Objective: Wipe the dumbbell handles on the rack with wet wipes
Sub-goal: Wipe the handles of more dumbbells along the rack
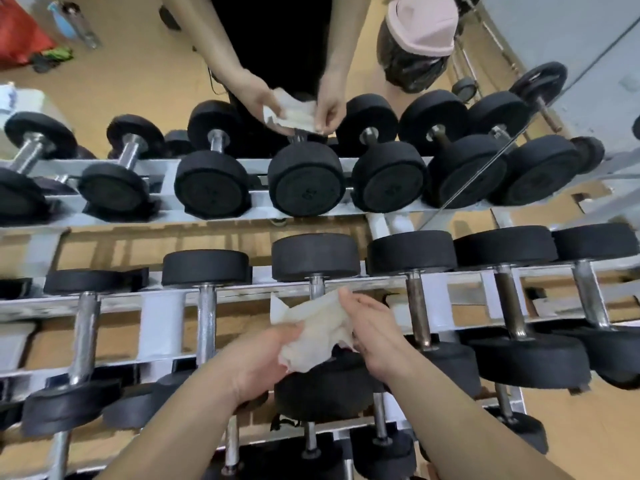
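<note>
Gym: rack [162, 327] w/ rows of black dumbbells [211, 183], wall mirror [571, 36], weight plates [540, 83].

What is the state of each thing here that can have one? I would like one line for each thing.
wet wipe: crumpled, held in both hands over a handle.
left hand: grips the wet wipe from below.
right hand: fingers pinch its right side.
dumbbell handle: on the rack, mostly covered by the wipe.
neighbouring dumbbells: lying on the rack, untouched.
</note>
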Motion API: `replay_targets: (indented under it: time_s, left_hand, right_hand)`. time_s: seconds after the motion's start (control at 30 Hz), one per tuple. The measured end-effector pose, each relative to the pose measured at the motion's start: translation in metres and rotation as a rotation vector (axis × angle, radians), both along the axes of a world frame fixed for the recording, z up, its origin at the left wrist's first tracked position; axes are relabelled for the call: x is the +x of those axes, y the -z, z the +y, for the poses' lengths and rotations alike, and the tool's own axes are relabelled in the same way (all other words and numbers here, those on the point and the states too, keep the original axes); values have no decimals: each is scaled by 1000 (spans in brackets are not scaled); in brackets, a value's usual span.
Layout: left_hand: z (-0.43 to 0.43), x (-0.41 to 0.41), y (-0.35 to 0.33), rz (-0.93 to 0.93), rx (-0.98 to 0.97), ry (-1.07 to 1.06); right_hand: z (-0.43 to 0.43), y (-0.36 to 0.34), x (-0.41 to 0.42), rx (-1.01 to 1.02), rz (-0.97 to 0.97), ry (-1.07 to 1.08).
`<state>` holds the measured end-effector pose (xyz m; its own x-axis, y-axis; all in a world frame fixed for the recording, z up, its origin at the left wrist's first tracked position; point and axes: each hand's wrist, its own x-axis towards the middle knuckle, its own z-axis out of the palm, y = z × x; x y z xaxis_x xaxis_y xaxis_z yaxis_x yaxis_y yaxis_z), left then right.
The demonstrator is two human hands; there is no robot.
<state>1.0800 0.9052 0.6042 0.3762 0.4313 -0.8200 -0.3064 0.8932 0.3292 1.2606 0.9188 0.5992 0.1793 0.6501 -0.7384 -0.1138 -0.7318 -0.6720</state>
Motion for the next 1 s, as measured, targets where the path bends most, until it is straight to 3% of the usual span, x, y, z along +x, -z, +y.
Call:
replay_targets:
  time_s: [0.2,0.33,0.43,0.53,0.67,0.87,1.0]
  left_hand:
    - [21,-38,24,198,36,-118]
    - [24,-32,39,367,59,-299]
    - [19,-7,50,344,25,-265]
    - [18,17,55,146,-40,-258]
    - [20,19,61,202,-50,-223]
    - [33,35,49,387,-13,129]
    - [64,39,41,366,58,-36]
  right_hand:
    - [3,19,-13,-11,-209,-133]
    - [-10,29,-17,4,-159,-397]
    - [-27,45,-14,73,-366,-571]
    - [-25,41,-15,117,-484,-683]
    - [-28,46,-13,148,-506,-681]
    - [-38,52,-18,200,-690,-617]
    - [-40,54,-15,138,-755,-638]
